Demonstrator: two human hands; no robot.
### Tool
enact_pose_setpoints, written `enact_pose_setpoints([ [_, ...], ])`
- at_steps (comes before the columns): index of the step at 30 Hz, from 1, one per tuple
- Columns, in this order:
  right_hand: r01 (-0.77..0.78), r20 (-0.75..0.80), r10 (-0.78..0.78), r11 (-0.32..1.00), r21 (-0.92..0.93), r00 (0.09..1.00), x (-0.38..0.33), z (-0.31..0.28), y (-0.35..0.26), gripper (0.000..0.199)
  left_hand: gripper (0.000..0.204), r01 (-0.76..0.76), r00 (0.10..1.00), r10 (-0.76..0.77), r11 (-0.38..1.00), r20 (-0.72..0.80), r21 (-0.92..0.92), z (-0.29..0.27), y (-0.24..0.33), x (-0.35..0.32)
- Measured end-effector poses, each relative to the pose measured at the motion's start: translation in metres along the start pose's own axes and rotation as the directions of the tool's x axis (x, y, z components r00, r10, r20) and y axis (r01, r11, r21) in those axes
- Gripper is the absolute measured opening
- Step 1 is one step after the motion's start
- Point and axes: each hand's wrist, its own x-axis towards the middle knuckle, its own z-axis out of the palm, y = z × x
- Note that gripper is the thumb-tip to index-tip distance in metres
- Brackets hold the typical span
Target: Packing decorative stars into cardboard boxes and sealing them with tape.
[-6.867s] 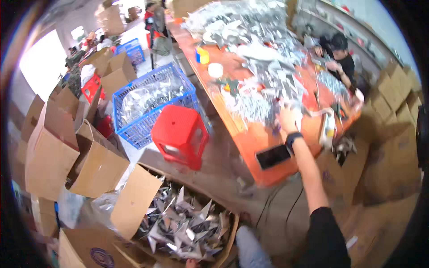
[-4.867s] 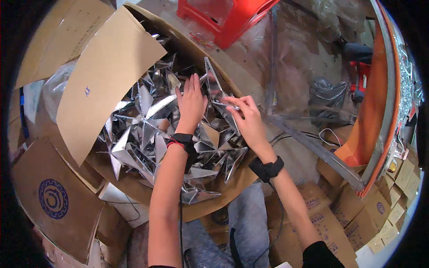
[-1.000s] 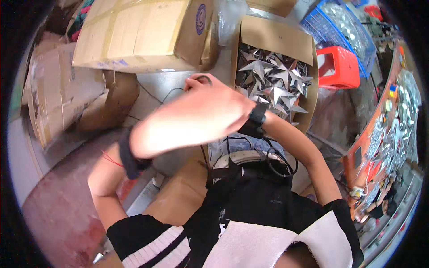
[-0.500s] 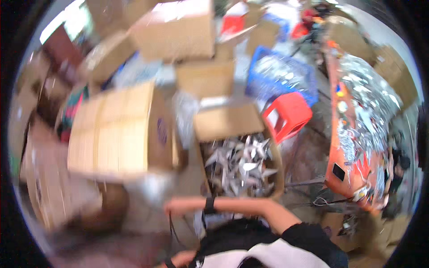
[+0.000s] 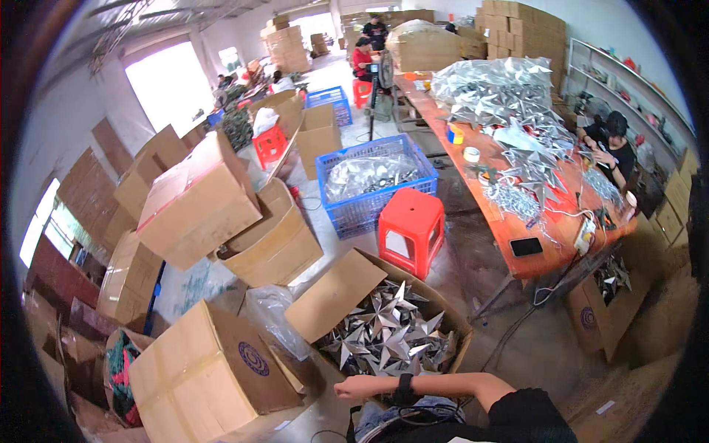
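The right hand [image 5: 356,387] looks loosely curled by the near side of an open brown cardboard box [image 5: 336,301]; whether it holds anything, I cannot tell. The left hand is out of view. Inside the box lie shiny silver pointed stars [image 5: 390,325], probably best handled lightly by their flat faces. Beyond it stands a red plastic stool [image 5: 412,210].

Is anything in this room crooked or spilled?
Yes: a big brown box left of the nearer blue basket looks tilted, seeming to lean over an open carton, though the curved lens may exaggerate that. The silver stars by the right hand don't look spilled; they're heaped in a box.
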Motion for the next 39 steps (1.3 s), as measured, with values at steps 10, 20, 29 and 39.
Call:
enact_pose_setpoints([
  [10,-0.1,0.08,0.106,0.992,-0.073,0.991,-0.039,0.025,0.027,0.023,0.025,-0.011,1.0,0.01,0.999,-0.014,-0.046,0.011,0.003,0.005],
  [20,-0.233,-0.128,0.226,0.971,-0.046,0.966,-0.078,-0.003,0.048,0.026,0.024,0.068,0.997,-0.073,0.983,-0.025,-0.169,0.035,0.005,-0.014],
  [29,-0.303,-0.225,0.304,0.952,0.04,0.926,-0.098,-0.014,0.062,0.027,0.023,0.12,0.993,-0.12,0.969,0.013,-0.216,0.041,0.017,-0.033],
  [39,-0.406,-0.328,0.414,0.909,0.097,0.849,-0.135,-0.034,0.034,0.027,0.023,0.313,0.944,-0.235,0.86,0.233,-0.404,0.105,0.076,-0.11],
])
